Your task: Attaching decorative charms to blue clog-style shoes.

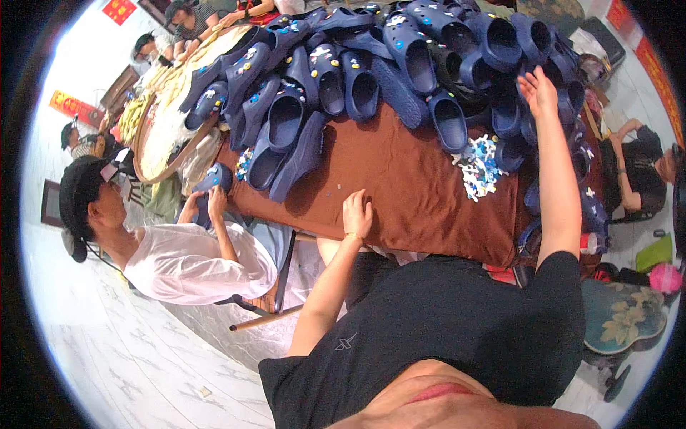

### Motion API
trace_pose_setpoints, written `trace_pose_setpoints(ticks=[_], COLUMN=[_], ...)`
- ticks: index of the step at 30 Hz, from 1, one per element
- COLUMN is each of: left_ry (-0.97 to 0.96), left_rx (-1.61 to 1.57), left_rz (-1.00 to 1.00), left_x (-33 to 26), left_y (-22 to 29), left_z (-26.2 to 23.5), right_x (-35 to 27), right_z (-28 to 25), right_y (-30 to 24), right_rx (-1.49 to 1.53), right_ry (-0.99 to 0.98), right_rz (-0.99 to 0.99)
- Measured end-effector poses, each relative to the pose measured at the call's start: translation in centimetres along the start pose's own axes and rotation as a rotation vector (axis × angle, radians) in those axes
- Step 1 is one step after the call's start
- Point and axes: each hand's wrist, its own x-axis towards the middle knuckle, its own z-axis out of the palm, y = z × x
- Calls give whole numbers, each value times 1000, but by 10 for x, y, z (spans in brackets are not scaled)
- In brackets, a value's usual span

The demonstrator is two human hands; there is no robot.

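Observation:
My right hand [539,93] reaches out at the far right of the table, over a heap of navy clogs [500,39]. Its fingers are parted and hold nothing that I can see; whether they touch a clog, I cannot tell. Flat on the brown cloth [414,186] near the table's front edge lies my left hand [357,214], fingers loosely spread. Between the two hands, toward the right, is a small pile of white and blue shoe charms [479,168]. Many clogs at the back, such as one clog [326,75], carry charms on their uppers.
A co-worker in a white shirt [200,261] sits at my left, holding a navy clog [216,176]. Beyond that person stands a round tray [150,171] of pale items. More people sit at the back left, and a person in dark clothes [636,168] is at the right. A patterned stool [618,314] stands nearby.

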Motion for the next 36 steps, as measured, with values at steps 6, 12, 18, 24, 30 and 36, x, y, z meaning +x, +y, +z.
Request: trace_pose_setpoints(ticks=[6,12,18,24,30,36], left_ry=[54,110,115,127,121,237], left_rx=[229,312,286,305,265,-267], left_rz=[-8,-17,4,15,-1,-125], left_x=[1,1,3,1,-2,3], left_y=[-1,4,3,1,-1,-9], left_z=[12,11,14,16,16,8], right_x=[-87,-127,-124,-137,-192,-278], right_z=[53,125,205,225,182,97], right_y=[101,214,261,261,243,215], right_rx=[-332,-925,-1191,-1471,-1556,-1479], right_ry=[-232,-761,-891,-991,-1083,-1331], right_rz=[-99,-445,-420,-255,-541,-478])
